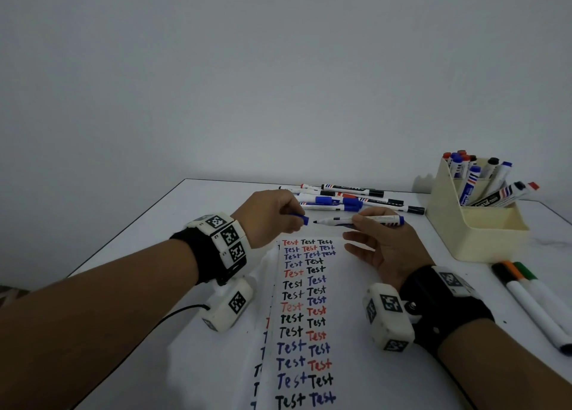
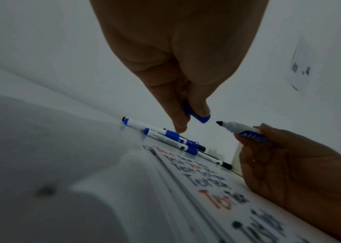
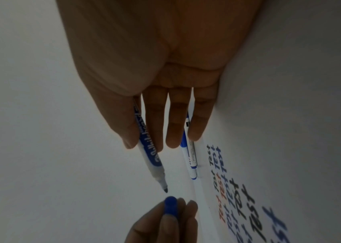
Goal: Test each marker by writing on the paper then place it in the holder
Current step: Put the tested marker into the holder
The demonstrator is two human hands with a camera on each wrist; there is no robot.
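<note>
My right hand (image 1: 370,224) pinches an uncapped blue marker (image 1: 360,221) level above the top edge of the paper (image 1: 309,317), its dark tip (image 2: 219,123) pointing left. My left hand (image 1: 278,214) pinches the blue cap (image 1: 301,218) a short gap from that tip, as the left wrist view shows with the cap (image 2: 199,117) facing the marker (image 2: 242,129). In the right wrist view the marker (image 3: 147,152) lies between thumb and forefinger, the cap (image 3: 170,204) just beyond its tip. The cream holder (image 1: 476,224) stands at the right with several markers in it.
Several capped markers (image 1: 349,197) lie in a loose pile behind my hands. Three more markers (image 1: 532,298) with black, orange and green caps lie at the right front, below the holder. The paper carries rows of "Test" in red, blue and black.
</note>
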